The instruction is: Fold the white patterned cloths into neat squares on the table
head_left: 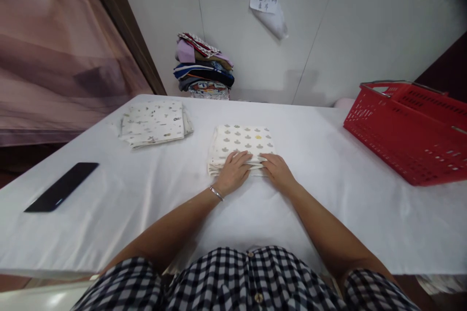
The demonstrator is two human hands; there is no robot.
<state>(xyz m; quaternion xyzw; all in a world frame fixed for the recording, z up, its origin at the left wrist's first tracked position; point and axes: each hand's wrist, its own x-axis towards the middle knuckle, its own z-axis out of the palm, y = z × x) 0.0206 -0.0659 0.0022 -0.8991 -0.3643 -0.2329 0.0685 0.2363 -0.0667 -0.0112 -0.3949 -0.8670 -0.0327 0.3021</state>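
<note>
A folded white cloth [247, 141] with rows of small grey motifs and one yellow motif lies in several layers at the middle of the table. My left hand [234, 171] is at its near edge, fingers curled over the top layer and pressed against the fold. Beside it, a short gap to the right, my right hand [278, 171] pinches the same near edge. The undersides of both hands and part of the front layers are hidden. To the left lies another folded white cloth [155, 121] with scattered small prints, touched by neither hand.
A black phone-like slab [62, 187] lies on the white-covered table [321, 223] at left. At right stands a red plastic basket [404, 131]. Folded fabrics [204, 70] are piled beyond the far edge. A handwritten paper [264, 2] hangs on the wall; a pinkish curtain [62, 48] borders the left.
</note>
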